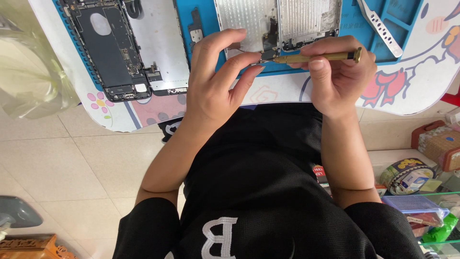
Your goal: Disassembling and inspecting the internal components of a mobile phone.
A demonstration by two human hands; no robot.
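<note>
Teardown looking well along: phone chassis is lying opened at upper left of the frame with its board exposed, the detached screen panel just beside it, and two silver shield plates sitting top centre on the blue work mat. Work is now happening at the lower edge of those plates. Right hand is gripping a brass-coloured precision screwdriver, fingers closed around the shaft, tip pointing left toward centre frame. Left hand is pinching thumb and forefinger together right at the driver tip; whatever it's holding is too small to identify, possibly a screw. How many fasteners are left, can't tell. Nearby: small black bracket on the mat, white perforated pry tool upper right, clutter of boxes and tape rolls lower right. Both hands are covering the work spot, so the joint itself is hidden.
</note>
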